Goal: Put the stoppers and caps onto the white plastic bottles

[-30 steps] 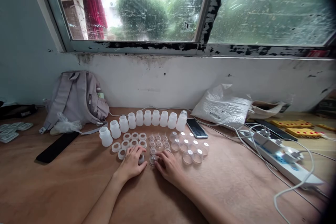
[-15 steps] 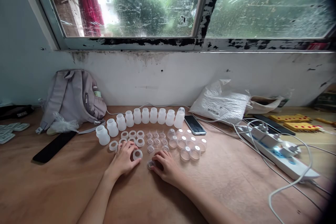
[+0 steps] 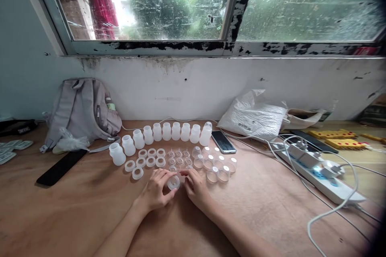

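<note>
My left hand (image 3: 157, 188) curves its thumb and forefinger around a translucent bottle collar ring (image 3: 173, 182) low over the table. A clear round piece, probably a nipple, seems to sit within it, though blur hides the detail. Just right of the ring, my right hand (image 3: 195, 186) has fingers apart and nothing visible in them. Several loose collar rings (image 3: 150, 161) lie beyond my left hand. Clear bottle nipples (image 3: 179, 161) stand in rows ahead of both hands. To their right are transparent domed caps (image 3: 212, 174). White baby bottles (image 3: 157, 131) form an arc behind; the rightmost bottle (image 3: 206, 134) wears a cap.
A phone (image 3: 223, 142) lies right of the bottles. Further right, a power strip (image 3: 319, 174) trails white cables. A silver plastic bag (image 3: 253, 114) leans on the wall. At left are a grey backpack (image 3: 83, 114) and a flat black object (image 3: 62, 168).
My left hand moved right with the collar ring, meeting my right hand. The clear nipple earlier in my right fingers no longer shows there; those fingers have spread.
</note>
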A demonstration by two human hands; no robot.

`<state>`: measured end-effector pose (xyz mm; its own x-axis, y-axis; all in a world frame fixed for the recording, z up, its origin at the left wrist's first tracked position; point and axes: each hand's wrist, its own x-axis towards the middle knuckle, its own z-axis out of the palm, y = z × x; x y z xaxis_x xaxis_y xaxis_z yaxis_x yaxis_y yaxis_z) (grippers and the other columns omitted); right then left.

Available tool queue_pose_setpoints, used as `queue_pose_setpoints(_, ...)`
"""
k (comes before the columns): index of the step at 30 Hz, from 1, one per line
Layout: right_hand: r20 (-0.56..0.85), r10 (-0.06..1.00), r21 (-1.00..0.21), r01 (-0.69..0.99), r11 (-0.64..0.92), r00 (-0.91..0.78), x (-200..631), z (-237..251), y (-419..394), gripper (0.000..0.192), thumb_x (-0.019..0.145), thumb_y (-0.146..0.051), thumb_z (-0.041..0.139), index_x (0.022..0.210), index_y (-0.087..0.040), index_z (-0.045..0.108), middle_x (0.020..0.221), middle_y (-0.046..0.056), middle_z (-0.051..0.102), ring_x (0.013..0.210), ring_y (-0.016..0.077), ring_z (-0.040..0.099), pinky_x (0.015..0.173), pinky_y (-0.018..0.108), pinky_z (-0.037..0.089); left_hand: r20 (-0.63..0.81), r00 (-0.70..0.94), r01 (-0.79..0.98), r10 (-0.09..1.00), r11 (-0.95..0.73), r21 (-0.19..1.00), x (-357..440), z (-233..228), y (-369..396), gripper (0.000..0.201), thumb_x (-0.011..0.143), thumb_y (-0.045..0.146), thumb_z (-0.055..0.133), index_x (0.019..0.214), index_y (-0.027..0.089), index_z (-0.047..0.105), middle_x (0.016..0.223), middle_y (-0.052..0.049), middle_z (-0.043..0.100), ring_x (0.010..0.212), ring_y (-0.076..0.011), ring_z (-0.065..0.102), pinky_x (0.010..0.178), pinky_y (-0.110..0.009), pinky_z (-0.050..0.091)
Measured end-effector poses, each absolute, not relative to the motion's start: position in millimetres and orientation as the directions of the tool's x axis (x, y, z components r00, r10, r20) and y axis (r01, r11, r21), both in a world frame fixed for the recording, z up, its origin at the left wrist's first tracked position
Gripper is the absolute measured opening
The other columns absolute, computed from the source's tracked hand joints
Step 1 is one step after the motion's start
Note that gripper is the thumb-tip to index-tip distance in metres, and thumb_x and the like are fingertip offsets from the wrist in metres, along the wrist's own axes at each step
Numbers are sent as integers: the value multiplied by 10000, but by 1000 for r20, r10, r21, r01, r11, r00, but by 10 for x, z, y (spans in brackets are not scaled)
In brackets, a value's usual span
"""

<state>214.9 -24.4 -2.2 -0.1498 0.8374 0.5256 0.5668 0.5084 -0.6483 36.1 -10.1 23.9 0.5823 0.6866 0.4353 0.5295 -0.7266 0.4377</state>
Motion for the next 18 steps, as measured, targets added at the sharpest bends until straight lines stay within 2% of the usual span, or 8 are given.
queue_pose_setpoints(9, 525, 839, -657, 558, 506, -142, 2165, -51, -221, 327, 693, -4, 374, 893, -204, 539, 853, 49, 585, 807, 181, 555, 698, 315, 467, 365, 606, 577, 706, -707, 408, 349, 235, -113, 308, 697, 305, 576, 993, 228, 542, 931, -39, 588, 878, -217, 498, 817, -376, 361)
queue_pose_setpoints(18, 504, 852, -666, 564, 488, -141, 2154, -35, -218, 305, 702, -14, 378, 889, -195, 538, 847, 53, 585, 799, 176, 556, 682, 305, 471, 328, 611, 590, 720, -691, 418, 348, 225, -110, 343, 673, 311, 611, 997, 241, 525, 947, -23, 578, 895, -212, 490, 822, -365, 353)
